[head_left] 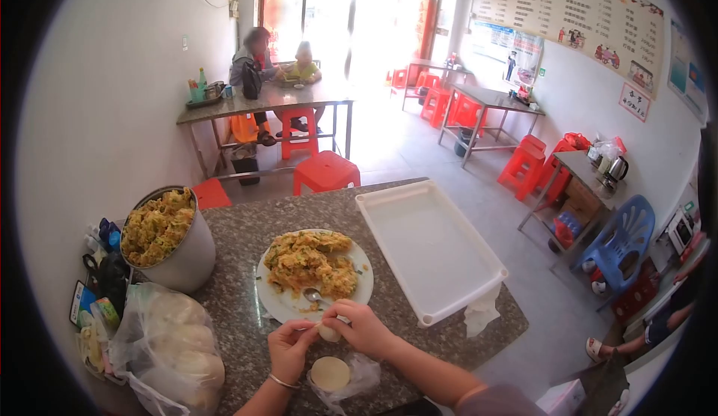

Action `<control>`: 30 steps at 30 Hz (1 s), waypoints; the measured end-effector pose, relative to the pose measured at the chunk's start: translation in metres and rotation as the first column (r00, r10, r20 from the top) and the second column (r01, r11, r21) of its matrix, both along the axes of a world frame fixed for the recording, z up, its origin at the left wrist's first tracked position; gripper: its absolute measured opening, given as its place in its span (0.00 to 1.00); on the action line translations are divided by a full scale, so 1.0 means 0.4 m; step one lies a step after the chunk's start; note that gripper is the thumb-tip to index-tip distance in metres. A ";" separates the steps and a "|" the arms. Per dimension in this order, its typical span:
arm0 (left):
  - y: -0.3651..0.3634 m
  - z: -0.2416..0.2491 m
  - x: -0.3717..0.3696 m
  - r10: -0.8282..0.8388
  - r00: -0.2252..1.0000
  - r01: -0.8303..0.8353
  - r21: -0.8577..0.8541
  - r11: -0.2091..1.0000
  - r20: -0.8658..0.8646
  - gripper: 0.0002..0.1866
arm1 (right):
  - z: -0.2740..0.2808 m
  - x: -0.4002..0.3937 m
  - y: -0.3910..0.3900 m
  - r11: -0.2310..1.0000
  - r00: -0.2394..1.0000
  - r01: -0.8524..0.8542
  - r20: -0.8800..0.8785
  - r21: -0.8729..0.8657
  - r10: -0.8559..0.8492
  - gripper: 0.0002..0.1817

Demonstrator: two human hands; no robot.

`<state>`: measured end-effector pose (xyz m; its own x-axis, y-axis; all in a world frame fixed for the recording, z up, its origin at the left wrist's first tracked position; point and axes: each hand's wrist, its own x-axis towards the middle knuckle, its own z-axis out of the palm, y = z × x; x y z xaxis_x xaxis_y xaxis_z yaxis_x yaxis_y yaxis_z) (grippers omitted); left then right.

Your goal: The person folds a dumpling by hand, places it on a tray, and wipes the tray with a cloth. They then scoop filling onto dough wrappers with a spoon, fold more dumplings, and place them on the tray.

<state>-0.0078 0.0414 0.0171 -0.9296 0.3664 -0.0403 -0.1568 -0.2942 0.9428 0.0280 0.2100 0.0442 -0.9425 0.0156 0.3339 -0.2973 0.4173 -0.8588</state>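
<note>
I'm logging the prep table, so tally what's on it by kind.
Plate of filling: 1
Pot of filling: 1
White tray: 1
Spoon: 1
Dough wrappers: 2, one between left hand and right hand, one on plastic
Bag of dough: 1
Total: 7

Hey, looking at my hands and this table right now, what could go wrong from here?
1. Both hands, left hand and right hand, pinch a small dumpling; overfilling might split it.
2. The spoon lies on the plate of filling right behind your knuckles, so you could knock it.
3. The white tray overhangs the table edge and could tip.
</note>
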 end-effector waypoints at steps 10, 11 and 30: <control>-0.010 -0.041 -0.006 0.013 0.970 -0.029 -0.063 0.998 -0.244 0.05 | -0.015 -0.003 0.000 0.997 0.997 -0.076 0.034 0.029 0.075 0.06; -0.010 -0.045 -0.007 0.046 0.970 -0.062 -0.058 0.996 -0.240 0.05 | -0.014 -0.003 -0.001 0.997 0.997 -0.073 0.035 0.028 0.072 0.06; 0.008 -0.039 0.012 -0.071 0.981 0.021 0.261 0.965 0.183 0.05 | -0.030 -0.005 -0.022 0.998 0.999 -0.016 -0.027 0.069 0.017 0.07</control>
<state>-0.0030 0.0447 0.0016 -0.8961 0.4294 -0.1127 -0.3437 -0.5105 0.7882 0.0258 0.2014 0.0320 -0.9328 -0.0236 0.3596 -0.3279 0.4696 -0.8197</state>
